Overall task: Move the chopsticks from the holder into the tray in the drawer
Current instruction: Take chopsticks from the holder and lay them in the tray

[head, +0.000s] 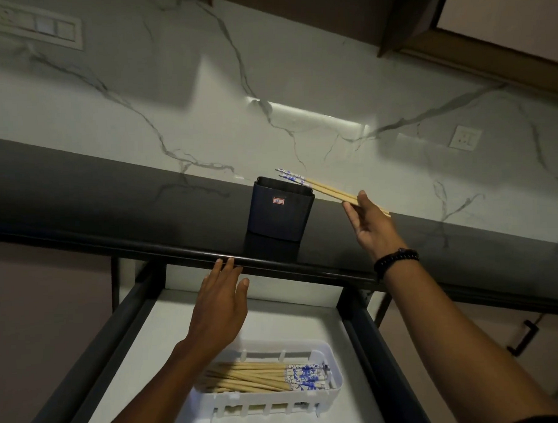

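A dark blue holder (pixel 279 209) stands on the dark counter near its front edge. My right hand (pixel 371 225) pinches a pair of wooden chopsticks (pixel 321 187) with blue-and-white ends, held nearly level above the holder's right rim. My left hand (pixel 219 303) is open, fingers straight, its fingertips at the counter's front edge above the open drawer (pixel 142 314). A white slotted tray (pixel 332 364) lies in the drawer with several chopsticks (pixel 261 376) in it, their patterned ends to the right.
The dark counter (pixel 112 191) runs across the view under a marble-look wall. A wall socket (pixel 465 138) sits at the right and a switch plate (pixel 37 25) at the top left. A cabinet handle (pixel 524 337) is at the lower right.
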